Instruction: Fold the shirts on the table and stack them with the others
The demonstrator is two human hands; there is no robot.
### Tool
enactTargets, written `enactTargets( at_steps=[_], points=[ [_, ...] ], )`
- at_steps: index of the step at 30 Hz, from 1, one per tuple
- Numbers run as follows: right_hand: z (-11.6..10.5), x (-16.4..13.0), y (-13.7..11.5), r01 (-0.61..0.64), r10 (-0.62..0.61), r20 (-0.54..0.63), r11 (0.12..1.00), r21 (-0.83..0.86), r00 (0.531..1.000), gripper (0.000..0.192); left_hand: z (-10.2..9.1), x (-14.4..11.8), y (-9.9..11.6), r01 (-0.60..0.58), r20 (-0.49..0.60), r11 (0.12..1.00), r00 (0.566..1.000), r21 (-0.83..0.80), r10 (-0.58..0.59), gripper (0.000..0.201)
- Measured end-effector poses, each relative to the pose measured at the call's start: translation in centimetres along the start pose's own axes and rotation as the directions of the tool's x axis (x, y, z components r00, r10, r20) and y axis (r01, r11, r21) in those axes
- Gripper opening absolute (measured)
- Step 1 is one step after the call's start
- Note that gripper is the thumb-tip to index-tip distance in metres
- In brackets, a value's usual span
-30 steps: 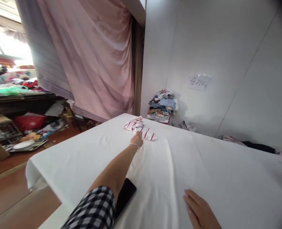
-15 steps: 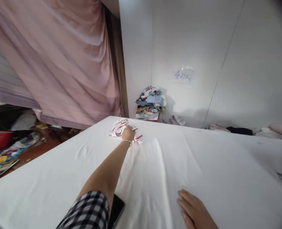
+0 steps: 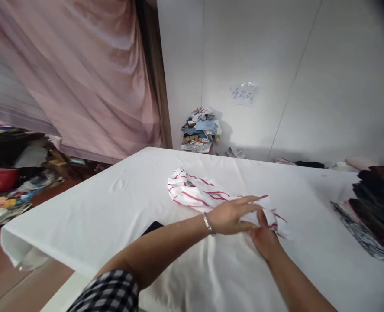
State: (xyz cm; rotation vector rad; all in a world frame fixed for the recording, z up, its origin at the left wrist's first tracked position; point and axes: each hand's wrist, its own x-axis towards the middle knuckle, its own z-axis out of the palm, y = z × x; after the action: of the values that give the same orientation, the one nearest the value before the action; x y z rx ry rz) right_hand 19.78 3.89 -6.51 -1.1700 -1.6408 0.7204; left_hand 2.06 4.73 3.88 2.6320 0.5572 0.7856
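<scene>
Red-striped white garment [image 3: 195,193] is bunched on the white-covered table [image 3: 91,221], ahead of you. Long axis runs diagonally: rumpled end far-left, other end near-right, at your hands. Your left hand [image 3: 231,217] has fingers and thumb apart; your right hand [image 3: 263,237] meets it, can't tell if gripping.

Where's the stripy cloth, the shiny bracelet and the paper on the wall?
Stripy cloth [image 3: 197,191]: head view, on its bunched body.
Shiny bracelet [image 3: 208,223]: head view, on the middle of its band.
Paper [image 3: 243,94]: head view, on its written middle.
</scene>
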Motion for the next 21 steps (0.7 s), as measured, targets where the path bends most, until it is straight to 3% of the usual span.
enactTargets(
  at_steps=[1,2,4,5,6,8,11,14,16,17,19,21],
  points=[
    [-0.6,0.1,0.1,-0.068,0.075,-0.035,0.984,0.162,0.997,0.056,0.0,-1.1,-0.8,0.078,-0.032,0.995,0.997,0.056,-0.077,0.055],
    [-1.1,0.3,0.2,-0.147,0.183,-0.057,0.911,0.385,0.982,0.053,-0.1,-2.4,-1.8,0.166,-0.055,0.977,0.986,0.134,-0.159,0.056],
    [-2.0,0.6,0.4,-0.245,0.389,-0.002,0.584,0.774,0.921,0.036,-0.6,-4.7,-3.9,0.325,-0.073,0.893,0.945,0.311,-0.318,0.058],
    [-2.3,0.8,0.5,-0.261,0.444,0.052,0.424,0.867,0.894,0.029,-0.8,-5.8,-4.8,0.405,-0.095,0.826,0.911,0.393,-0.401,0.06],
    [-2.5,0.9,0.6,-0.266,0.467,0.088,0.329,0.906,0.88,0.026,-1.1,-6.7,-5.7,0.482,-0.132,0.745,0.868,0.462,-0.479,0.062],
    [-2.6,1.1,0.8,-0.27,0.474,0.122,0.256,0.928,0.872,0.022,-1.7,-7.8,-7.0,0.61,-0.23,0.584,0.771,0.535,-0.594,0.059],
    [-2.5,1.4,0.7,-0.24,0.447,0.112,0.24,0.941,0.888,0.02,-3.0,-8.0,-8.2,0.718,-0.327,0.438,0.659,0.541,-0.678,0.038],
    [-3.8,2.2,0.7,-0.124,0.383,-0.004,0.31,0.943,0.924,0.027,-3.8,-7.3,-7.6,0.746,-0.368,0.4,0.629,0.532,-0.685,0.031],
    [-5.9,2.9,1.6,0.003,0.375,-0.156,0.378,0.926,0.914,0.026,-3.2,-7.0,-5.9,0.718,-0.362,0.444,0.671,0.535,-0.647,0.035],
    [-7.3,3.2,2.3,0.072,0.398,-0.25,0.412,0.908,0.883,0.024,-2.4,-7.0,-4.8,0.692,-0.342,0.482,0.701,0.538,-0.625,0.037],
    [-10.3,3.3,4.3,0.191,0.474,-0.451,0.499,0.845,0.756,0.027,0.0,-7.5,-2.4,0.599,-0.26,0.586,0.785,0.545,-0.561,0.036],
    [-13.3,3.1,6.5,0.233,0.477,-0.61,0.633,0.738,0.633,0.037,3.0,-8.5,-0.1,0.458,-0.146,0.706,0.877,0.541,-0.458,0.035]
  ],
)
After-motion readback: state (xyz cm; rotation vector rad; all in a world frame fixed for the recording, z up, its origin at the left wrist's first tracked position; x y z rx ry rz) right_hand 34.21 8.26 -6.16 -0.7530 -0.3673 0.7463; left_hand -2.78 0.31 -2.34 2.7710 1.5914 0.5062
